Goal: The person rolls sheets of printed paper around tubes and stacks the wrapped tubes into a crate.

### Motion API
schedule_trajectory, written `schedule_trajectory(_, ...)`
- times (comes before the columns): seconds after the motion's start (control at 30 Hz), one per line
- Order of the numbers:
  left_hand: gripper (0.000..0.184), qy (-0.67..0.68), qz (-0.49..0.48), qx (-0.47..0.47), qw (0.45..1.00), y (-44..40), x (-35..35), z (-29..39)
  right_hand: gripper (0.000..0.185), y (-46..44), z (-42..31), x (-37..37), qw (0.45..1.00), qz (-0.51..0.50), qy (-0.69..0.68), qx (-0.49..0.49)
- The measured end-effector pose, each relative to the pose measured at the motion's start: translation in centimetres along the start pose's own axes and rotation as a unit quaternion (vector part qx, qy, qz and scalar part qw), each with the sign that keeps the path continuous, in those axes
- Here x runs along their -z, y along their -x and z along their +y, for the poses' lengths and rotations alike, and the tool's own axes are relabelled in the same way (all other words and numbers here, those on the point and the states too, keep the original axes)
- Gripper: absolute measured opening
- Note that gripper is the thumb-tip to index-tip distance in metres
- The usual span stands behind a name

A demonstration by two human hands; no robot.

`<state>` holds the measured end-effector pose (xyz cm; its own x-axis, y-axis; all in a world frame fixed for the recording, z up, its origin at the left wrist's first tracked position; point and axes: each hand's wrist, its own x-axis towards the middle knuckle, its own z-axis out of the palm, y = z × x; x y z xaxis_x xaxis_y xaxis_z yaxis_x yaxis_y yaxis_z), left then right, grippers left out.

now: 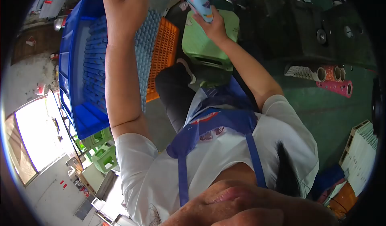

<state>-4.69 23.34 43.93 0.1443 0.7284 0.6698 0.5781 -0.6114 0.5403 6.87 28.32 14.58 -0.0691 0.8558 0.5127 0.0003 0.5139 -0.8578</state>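
My right hand [214, 28] is closed around the lower end of a light blue tube-shaped roll [196, 0] with a colourful print. The roll's upper end runs out of the top of the view. Below it stands a green plastic stool [209, 41]. My left hand [125, 2] is raised at the top edge, over the blue crate [69, 69]. Its fingers are mostly cut off, so I cannot see whether it holds anything. Stacked in and beside that crate are many slim blue patterned tubes [94, 61].
An orange slatted basket [164, 53] stands right of the blue crate. Several patterned rolls [335, 88] lie at the right. Green stools [105, 158] are at the lower left. A stack of pale sheets [362, 157] is at the far right. Dark machinery [333, 37] fills the upper right.
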Motion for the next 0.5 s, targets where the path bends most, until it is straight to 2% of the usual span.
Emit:
schedule_trajectory(0.13,0.018,0.066,-0.064,-0.031,0.995,-4.0,-1.1,0.3,0.037,0.4,-0.5,-0.2,1.0,-0.015,0.005,-0.025)
schedule_trajectory(0.2,0.022,0.024,-0.177,-0.072,0.981,-5.9,-2.9,0.3,0.037,0.7,-0.8,-0.4,0.999,-0.016,-0.003,-0.03)
schedule_trajectory(0.27,0.024,0.002,-0.233,-0.092,0.968,-6.5,-4.3,-0.2,0.037,0.7,-0.8,-0.5,0.999,-0.018,-0.018,-0.042)
schedule_trajectory(0.37,0.034,-0.083,-0.365,-0.09,0.923,-5.5,-6.4,-1.3,0.037,0.4,-0.7,-0.5,0.999,-0.015,-0.002,-0.035)
schedule_trajectory(0.5,0.04,-0.143,-0.377,-0.066,0.913,-5.1,-6.9,-1.0,0.037,0.7,-0.6,-0.2,0.999,-0.016,0.02,-0.034)
